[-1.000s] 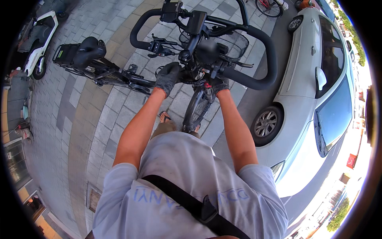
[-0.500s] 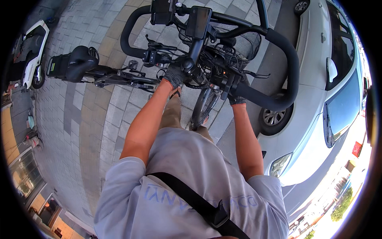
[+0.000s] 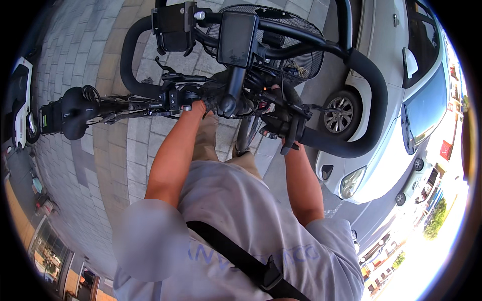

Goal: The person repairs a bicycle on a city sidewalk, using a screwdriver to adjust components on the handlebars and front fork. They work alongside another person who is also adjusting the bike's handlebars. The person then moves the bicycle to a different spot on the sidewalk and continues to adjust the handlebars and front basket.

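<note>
I sit on a bicycle whose black handlebar [image 3: 241, 108] crosses the middle of the view. My left hand [image 3: 210, 98], in a dark glove, is closed around the left grip. My right hand [image 3: 280, 114], also gloved, is closed around the right grip beside the brake lever [image 3: 291, 143]. A thick padded black loop bar [image 3: 369, 95] curves around the front. Two black phone-like devices [image 3: 237, 37] sit in mounts on the stem, above a black wire basket [image 3: 296, 45]. The front wheel [image 3: 246, 135] shows between my forearms.
A white car [image 3: 401, 105] stands close on the right, its front wheel [image 3: 337, 114] near the loop bar. A parked bicycle with a black saddle [image 3: 75, 113] lies to the left on grey paving [image 3: 90, 190]. A white scooter [image 3: 20, 108] stands at the far left edge.
The handlebar, devices and basket now fill more of the view and sit nearer. The white car has come closer on the right. Both hands have stayed on the grips.
</note>
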Demonstrator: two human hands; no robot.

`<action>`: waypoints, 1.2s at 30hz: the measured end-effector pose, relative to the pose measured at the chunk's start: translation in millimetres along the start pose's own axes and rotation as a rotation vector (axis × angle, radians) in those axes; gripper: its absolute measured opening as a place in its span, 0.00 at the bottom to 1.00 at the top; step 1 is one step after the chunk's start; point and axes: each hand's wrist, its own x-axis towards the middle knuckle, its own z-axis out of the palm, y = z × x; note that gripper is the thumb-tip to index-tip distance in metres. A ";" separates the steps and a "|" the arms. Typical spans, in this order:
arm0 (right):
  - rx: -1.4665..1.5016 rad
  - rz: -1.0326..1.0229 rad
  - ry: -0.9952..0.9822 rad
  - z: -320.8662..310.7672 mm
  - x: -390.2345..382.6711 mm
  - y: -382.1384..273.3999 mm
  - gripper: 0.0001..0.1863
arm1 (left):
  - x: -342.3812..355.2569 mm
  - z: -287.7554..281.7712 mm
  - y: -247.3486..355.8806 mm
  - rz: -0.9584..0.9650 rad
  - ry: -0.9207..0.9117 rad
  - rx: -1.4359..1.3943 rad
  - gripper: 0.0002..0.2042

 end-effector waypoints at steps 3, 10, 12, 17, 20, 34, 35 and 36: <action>-0.153 0.010 0.030 1.3 -0.3 -5.5 0.22 | 0.7 -2.0 1.8 -0.024 0.011 -0.019 0.22; -0.493 0.017 0.052 7.4 2.4 -15.2 0.20 | 5.1 -5.2 8.1 -0.081 0.027 -0.057 0.22; -0.575 0.017 0.045 10.1 7.7 -13.9 0.20 | 5.9 -7.7 9.2 -0.099 0.027 -0.062 0.22; -0.670 0.019 -0.004 16.2 12.7 -13.0 0.19 | -2.4 -11.6 17.9 -0.131 0.064 -0.053 0.22; -0.688 0.029 -0.011 17.4 11.6 -15.0 0.18 | -1.8 -12.6 20.9 -0.147 0.069 -0.058 0.22; -0.713 -0.057 0.044 14.7 3.0 -38.1 0.13 | -1.9 -15.0 25.3 -0.177 0.124 -0.089 0.22; -0.671 -0.019 0.090 15.7 0.6 -40.9 0.13 | -4.3 -15.0 25.7 -0.179 0.134 -0.095 0.22; -0.715 -0.069 0.150 12.8 -1.4 -40.1 0.13 | -2.3 -15.4 24.8 -0.177 0.137 -0.097 0.22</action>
